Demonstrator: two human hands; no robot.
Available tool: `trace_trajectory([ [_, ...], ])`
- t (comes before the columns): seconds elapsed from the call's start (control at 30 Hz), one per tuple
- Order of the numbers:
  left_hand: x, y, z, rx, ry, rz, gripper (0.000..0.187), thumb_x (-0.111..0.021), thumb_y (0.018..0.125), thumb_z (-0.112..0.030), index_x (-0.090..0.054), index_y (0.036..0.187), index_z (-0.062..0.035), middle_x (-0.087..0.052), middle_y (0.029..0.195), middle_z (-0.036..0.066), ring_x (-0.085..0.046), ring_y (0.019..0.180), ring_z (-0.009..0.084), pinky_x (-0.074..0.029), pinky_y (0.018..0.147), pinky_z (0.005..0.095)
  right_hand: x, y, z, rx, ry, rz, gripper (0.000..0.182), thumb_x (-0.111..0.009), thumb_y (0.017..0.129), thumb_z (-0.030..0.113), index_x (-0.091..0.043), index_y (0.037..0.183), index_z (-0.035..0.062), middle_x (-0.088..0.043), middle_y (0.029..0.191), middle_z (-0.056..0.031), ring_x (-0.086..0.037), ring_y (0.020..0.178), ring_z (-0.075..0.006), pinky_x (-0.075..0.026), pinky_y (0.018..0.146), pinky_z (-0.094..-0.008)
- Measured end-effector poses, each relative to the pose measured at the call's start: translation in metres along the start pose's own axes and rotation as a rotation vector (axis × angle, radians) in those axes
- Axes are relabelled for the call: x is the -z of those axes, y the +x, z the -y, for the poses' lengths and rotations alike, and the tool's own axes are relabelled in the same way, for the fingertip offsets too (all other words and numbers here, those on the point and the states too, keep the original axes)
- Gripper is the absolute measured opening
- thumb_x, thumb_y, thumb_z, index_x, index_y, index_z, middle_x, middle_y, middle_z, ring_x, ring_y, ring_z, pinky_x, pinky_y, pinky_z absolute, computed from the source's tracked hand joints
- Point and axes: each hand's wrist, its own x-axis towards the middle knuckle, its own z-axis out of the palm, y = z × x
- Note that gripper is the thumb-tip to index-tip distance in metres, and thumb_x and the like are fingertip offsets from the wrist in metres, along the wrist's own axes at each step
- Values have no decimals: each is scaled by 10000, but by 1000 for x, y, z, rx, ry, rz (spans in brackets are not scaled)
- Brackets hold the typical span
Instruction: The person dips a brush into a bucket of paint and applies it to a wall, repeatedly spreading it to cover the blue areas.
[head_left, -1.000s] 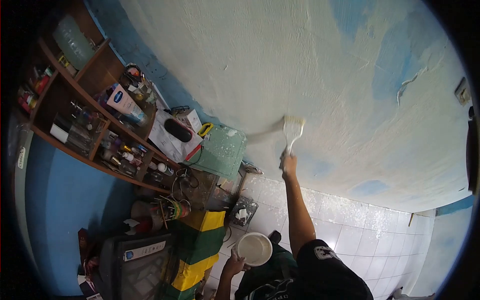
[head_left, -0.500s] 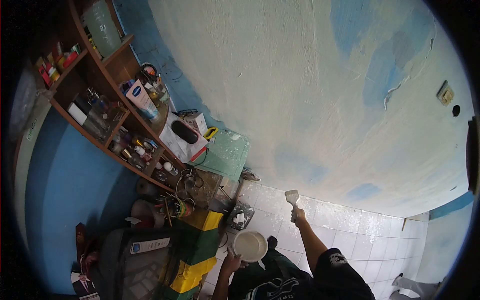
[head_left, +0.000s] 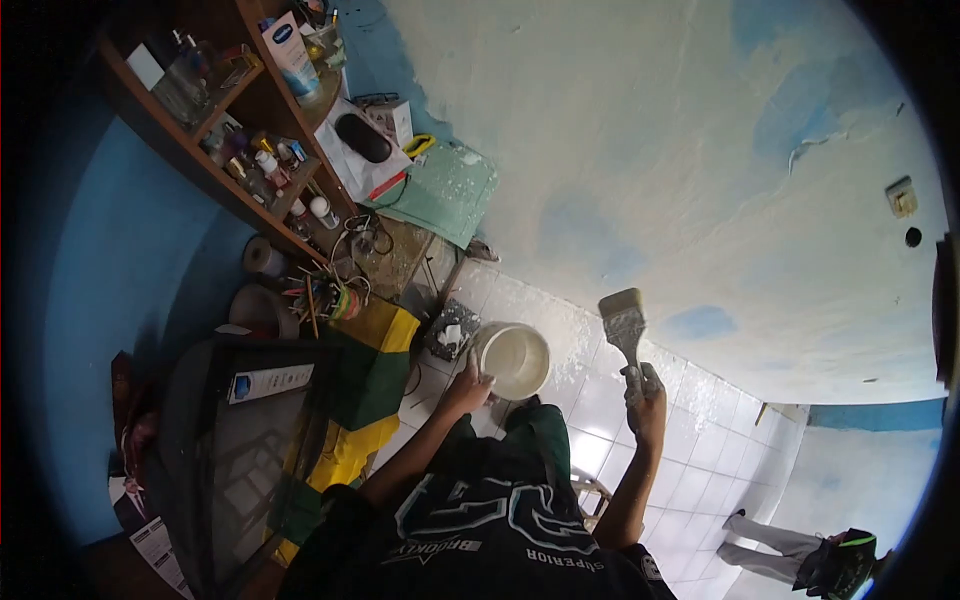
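My left hand (head_left: 469, 384) grips the rim of a round white bucket (head_left: 541, 368), its thumb and fingers on the near left side. Pale paint (head_left: 513, 363) shows inside it. To the right, my right hand (head_left: 645, 396) is wrapped around the handle of a wide paintbrush (head_left: 624, 318). The brush points up and away from me, its flat bristles apart from the bucket. Beyond the brush stands a wall (head_left: 480, 110) with whitish paint over blue, some blue patches still showing.
A wooden shelf (head_left: 225, 175) with bottles stands at left, beside a green board (head_left: 450, 190) spotted with white. A dark screen-fronted box (head_left: 250, 450) is near left. White tiles (head_left: 590, 400) carry paint splashes. A person's legs (head_left: 770, 545) show at lower right.
My view has tilted down. The bucket and paintbrush have come higher in view, and the brush now appears larger and closer. More of the other person shows at lower right.
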Motion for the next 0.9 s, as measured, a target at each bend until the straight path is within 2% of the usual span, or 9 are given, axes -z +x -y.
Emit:
trace_trajectory([
  [0.03,-4,5,5,-21,-33,20,689,-471,837,-59,-2,1342,-40,-526,1029,261,-631,628,250,-534,546,336,10,-8,12,26,-128,-2,254,-503,858,246,-558,806,4,-501,567,-134,-499,494,-242,-378,492,-356],
  [0.1,-18,18,14,-68,-104,64,691,-453,839,-26,16,1346,-53,-498,1080,265,-635,645,251,-544,529,324,24,-20,26,46,-263,44,250,-511,844,246,-569,812,5,-543,639,-176,-535,569,-320,-404,536,-396],
  [0.17,-31,21,12,-110,-65,23,715,-480,835,-51,20,1346,-59,-563,957,242,-637,618,237,-533,510,323,33,-26,27,46,-334,88,248,-532,819,254,-585,832,13,-585,746,-210,-561,708,-389,-431,607,-441],
  [0.2,-37,22,10,-133,-47,-2,728,-494,832,-64,23,1346,-62,-596,896,230,-638,605,230,-527,501,322,38,-28,34,17,-376,147,254,-533,814,270,-588,834,23,-591,743,-198,-570,707,-375,-443,610,-433],
  [0.3,-62,41,20,-136,-42,40,720,-491,832,-61,21,1338,-38,-592,904,235,-640,611,233,-528,509,321,33,-22,11,194,-507,222,241,-506,818,286,-576,810,56,-591,709,-184,-573,689,-366,-445,607,-444],
  [0.4,-89,47,20,-220,122,7,705,-486,832,-58,10,1331,-11,-595,897,236,-639,607,242,-526,515,320,14,-15,-10,172,-594,277,213,-523,806,267,-560,787,58,-586,691,-185,-567,676,-367,-443,601,-449],
  [0.6,-129,28,2,-134,-10,118,725,-491,823,-60,20,1332,10,-597,887,245,-635,593,264,-520,558,343,-33,12,-83,237,-680,216,153,-499,771,156,-557,780,15,-588,657,-208,-601,641,-351,-479,580,-443],
  [0.7,-136,16,-3,-144,137,106,744,-507,821,-107,15,1333,27,-581,925,274,-635,709,313,-508,662,377,-41,10,-96,240,-660,190,124,-491,743,105,-561,760,4,-591,662,-208,-606,649,-349,-486,584,-434],
  [0.9,-145,7,2,-170,390,26,800,-548,798,-206,-7,1333,41,-530,1021,321,-528,977,408,-419,845,418,-41,4,-96,210,-645,239,107,-512,690,69,-592,695,-2,-600,690,-219,-615,672,-346,-499,606,-414],
])
